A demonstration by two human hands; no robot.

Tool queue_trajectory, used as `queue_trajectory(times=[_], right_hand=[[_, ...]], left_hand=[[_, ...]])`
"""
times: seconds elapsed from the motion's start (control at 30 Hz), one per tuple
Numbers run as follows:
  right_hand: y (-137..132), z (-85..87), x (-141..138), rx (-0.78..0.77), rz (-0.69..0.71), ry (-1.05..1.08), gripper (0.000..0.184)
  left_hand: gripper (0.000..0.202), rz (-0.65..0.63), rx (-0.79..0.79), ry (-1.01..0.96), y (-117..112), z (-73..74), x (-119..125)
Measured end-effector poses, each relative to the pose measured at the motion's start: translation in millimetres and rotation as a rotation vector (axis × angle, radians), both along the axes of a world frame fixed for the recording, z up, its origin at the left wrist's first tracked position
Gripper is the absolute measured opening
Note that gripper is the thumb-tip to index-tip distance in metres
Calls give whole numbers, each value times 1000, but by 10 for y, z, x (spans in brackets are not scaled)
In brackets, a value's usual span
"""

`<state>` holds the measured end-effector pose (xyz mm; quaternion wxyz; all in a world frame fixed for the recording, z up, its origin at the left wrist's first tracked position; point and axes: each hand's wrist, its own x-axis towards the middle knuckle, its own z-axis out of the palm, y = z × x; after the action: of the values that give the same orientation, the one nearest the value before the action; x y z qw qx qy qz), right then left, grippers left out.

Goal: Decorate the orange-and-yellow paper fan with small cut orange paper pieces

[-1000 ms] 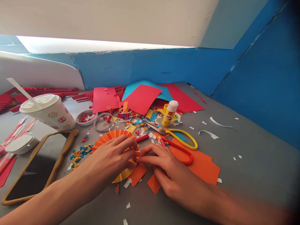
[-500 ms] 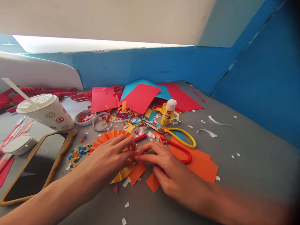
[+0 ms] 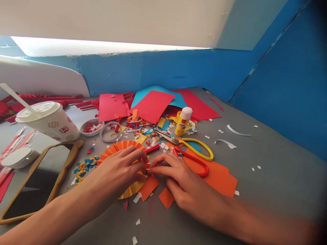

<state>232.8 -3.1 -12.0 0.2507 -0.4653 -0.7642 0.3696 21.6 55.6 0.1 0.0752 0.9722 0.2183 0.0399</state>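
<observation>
A pleated paper rosette (image 3: pixel 116 149), orange at the back and yellow toward me, lies flat on the grey table (image 3: pixel 276 190). My left hand (image 3: pixel 120 172) rests on top of it with fingers curled, pressing it down. My right hand (image 3: pixel 178 182) lies just to its right, fingertips meeting the left fingertips at the rosette's right edge in a pinch on the folded paper. Orange paper scraps (image 3: pixel 149 186) lie under and beside both hands.
Scissors with one yellow and one red handle (image 3: pixel 194 154) lie right behind my right hand on an orange sheet (image 3: pixel 221 177). Behind them: glue stick (image 3: pixel 183 121), red and blue sheets (image 3: pixel 153 103). On the left: a lidded cup (image 3: pixel 48 120), a framed mirror (image 3: pixel 38 177), confetti scraps.
Both hands stay on the rosette; the fingertips have shifted only slightly. The view has drifted a little.
</observation>
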Motion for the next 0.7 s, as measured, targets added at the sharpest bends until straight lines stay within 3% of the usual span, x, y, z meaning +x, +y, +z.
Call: queue_trajectory(times=[0.7], right_hand=[[-19,-11,7,46,33,-47,59]], left_hand=[[23,25,-53,-81,-44,27,-3]])
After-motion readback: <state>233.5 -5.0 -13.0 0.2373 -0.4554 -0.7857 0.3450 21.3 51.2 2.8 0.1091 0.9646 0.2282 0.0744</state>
